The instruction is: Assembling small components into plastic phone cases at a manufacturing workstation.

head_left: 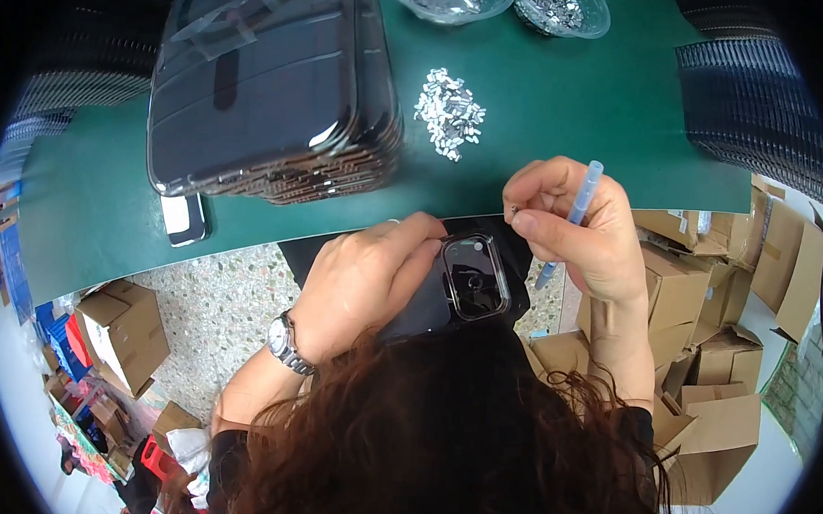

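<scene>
On my lap, below the table's near edge, lies a dark phone-case-like part (419, 303) with a glossy rounded-square frame (477, 276) at its right end. My left hand (365, 269) grips its upper edge, fingers curled over it. To its upper right my right hand (582, 232) is raised, thumb and forefinger pinching a tiny piece (515, 210) too small to name. The same hand holds a pale blue pen-like stick (586, 191), slanted across the palm. Beyond, a loose pile of small silvery pieces (450, 112) rests on the green table (574, 108).
A tall stack of glossy black trays (253, 94) stands on the table at left, a white-and-black phone-like object (184, 220) beside its base. Two clear bowls of small parts (560, 8) sit at the far edge. Open cardboard boxes (717, 408) crowd the floor at right; another box (123, 336) is at left.
</scene>
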Demonstrator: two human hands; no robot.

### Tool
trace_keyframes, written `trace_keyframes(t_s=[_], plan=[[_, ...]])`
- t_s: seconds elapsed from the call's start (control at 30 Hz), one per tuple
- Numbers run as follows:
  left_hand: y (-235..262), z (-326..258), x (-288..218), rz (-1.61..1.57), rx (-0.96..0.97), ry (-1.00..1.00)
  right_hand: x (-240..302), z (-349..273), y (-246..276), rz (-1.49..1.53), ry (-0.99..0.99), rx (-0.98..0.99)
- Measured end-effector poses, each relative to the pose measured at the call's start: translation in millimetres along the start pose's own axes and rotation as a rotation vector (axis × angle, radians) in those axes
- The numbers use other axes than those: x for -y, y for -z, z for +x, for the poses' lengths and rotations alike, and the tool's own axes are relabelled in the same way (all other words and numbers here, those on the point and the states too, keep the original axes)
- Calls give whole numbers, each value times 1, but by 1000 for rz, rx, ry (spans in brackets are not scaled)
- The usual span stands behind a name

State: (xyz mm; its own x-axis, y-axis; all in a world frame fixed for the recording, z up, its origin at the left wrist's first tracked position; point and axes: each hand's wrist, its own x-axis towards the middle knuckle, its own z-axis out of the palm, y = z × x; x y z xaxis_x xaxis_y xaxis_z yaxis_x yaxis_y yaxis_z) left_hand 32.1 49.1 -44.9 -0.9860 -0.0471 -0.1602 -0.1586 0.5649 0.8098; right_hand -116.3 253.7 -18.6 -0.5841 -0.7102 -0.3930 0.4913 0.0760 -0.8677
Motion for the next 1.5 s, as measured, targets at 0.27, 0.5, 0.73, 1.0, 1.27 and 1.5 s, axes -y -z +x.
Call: trace_keyframes(t_s=[0.27,0.5,0.73,1.0,1.27,1.5], plan=[[-2,2,-2,52,48,34,-24,1,-12,-581,167,10],[-7,5,0,52,96,73,-46,5,-13,-968,460,157],[-4,7,-5,71,71,32,-40,2,-16,-1079,270,128],[-13,5,4,107,71,0,-50,-1,-13,-955,287,237],[-19,1,5,211,24,-77,-36,-14,-20,-1217,184,272],[-16,-6,-2,305,68,-111,-38,-20,-24,-1427,298,277]])
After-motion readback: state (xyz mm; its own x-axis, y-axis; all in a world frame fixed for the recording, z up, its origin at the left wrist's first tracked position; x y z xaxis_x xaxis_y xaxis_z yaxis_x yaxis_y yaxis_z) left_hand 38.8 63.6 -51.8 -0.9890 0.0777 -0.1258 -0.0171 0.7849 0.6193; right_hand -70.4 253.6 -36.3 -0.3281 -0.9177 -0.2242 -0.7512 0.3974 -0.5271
